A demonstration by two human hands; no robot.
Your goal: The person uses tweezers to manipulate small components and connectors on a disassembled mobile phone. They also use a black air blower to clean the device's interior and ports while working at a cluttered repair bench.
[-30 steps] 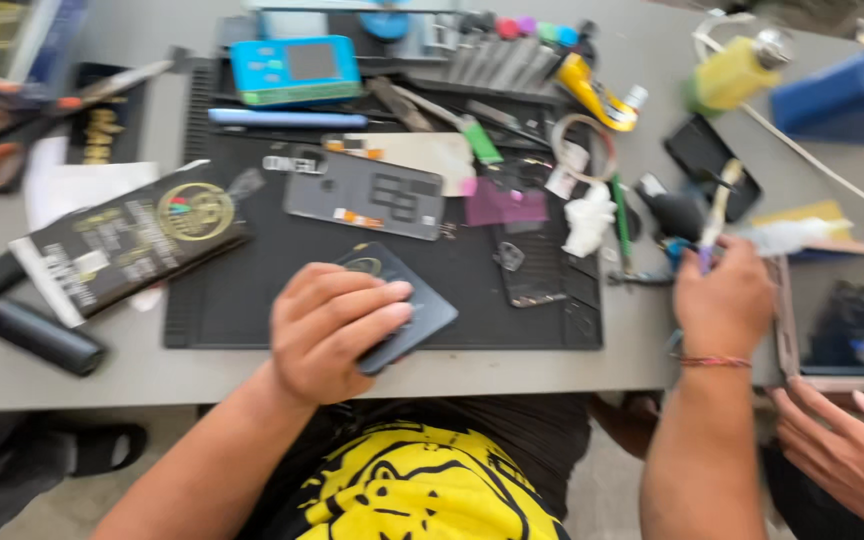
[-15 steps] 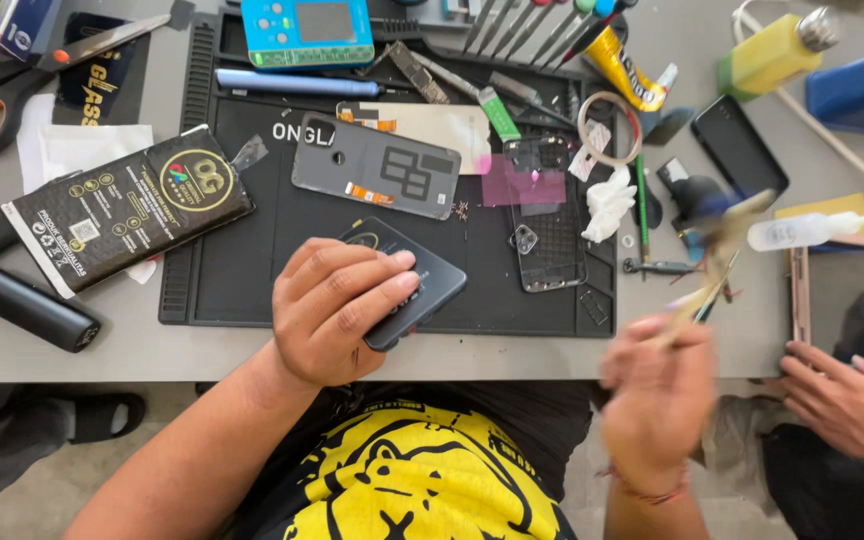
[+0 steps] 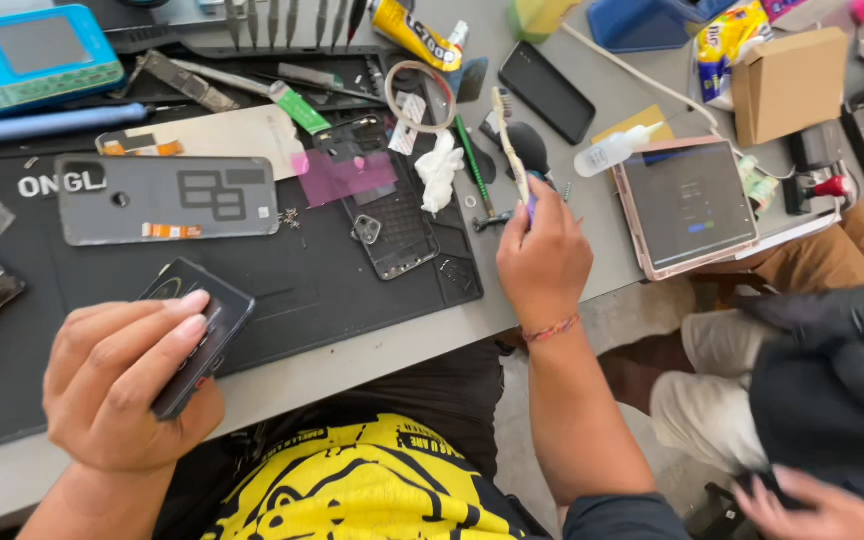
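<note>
The scene is seen from a single head-worn camera, aimed steeply down and forward at close range. The near edge of the counter (image 3: 372, 350) and the black work mat (image 3: 332, 290) are looked upon from above the wearer's lap.

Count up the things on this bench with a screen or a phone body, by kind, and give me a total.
Phones lying whole: 2, one under the left hand at, one black at.
Opened phone parts on the mat: 2, grey back cover and dark frame.
Tablets: 1.
Blue handheld testers: 1.
Total: 6.
</note>
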